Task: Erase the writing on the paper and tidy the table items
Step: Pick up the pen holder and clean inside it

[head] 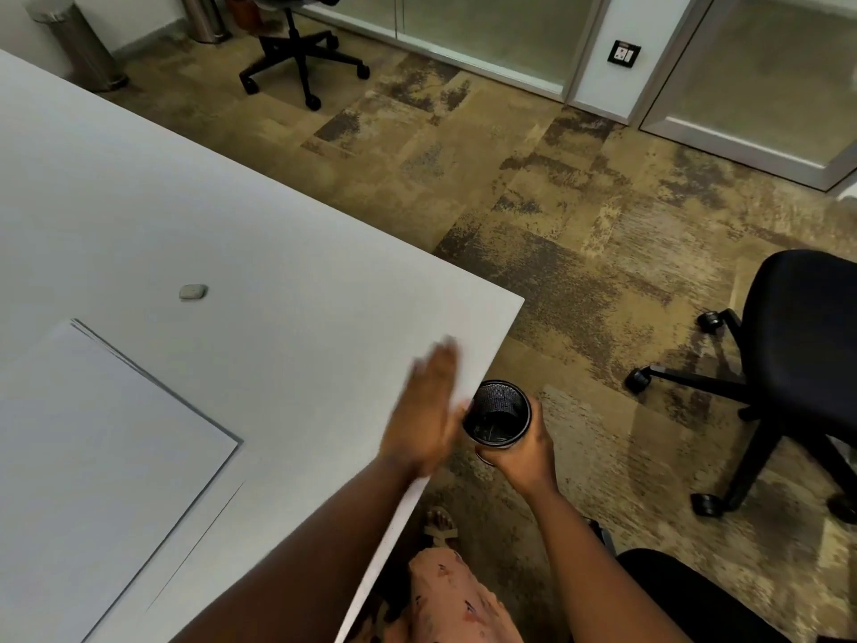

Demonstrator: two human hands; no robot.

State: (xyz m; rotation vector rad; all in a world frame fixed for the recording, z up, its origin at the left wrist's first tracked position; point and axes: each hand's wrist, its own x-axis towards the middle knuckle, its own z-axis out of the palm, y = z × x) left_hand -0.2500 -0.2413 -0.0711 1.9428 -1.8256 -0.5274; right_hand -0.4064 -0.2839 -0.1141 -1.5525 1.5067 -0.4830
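Observation:
A black mesh pen holder is held just past the white table's right edge, below the tabletop corner, with my right hand wrapped around its lower part. My left hand lies flat and blurred on the tabletop at that edge, fingers straight and together, its side touching the holder's rim. A small grey-white eraser lies on the table further in. A stack of white paper rests at the near left; no writing shows on the top sheet.
A black office chair stands on the carpet to the right, and another chair seat is directly below my right arm. A third chair and a steel bin stand at the far side.

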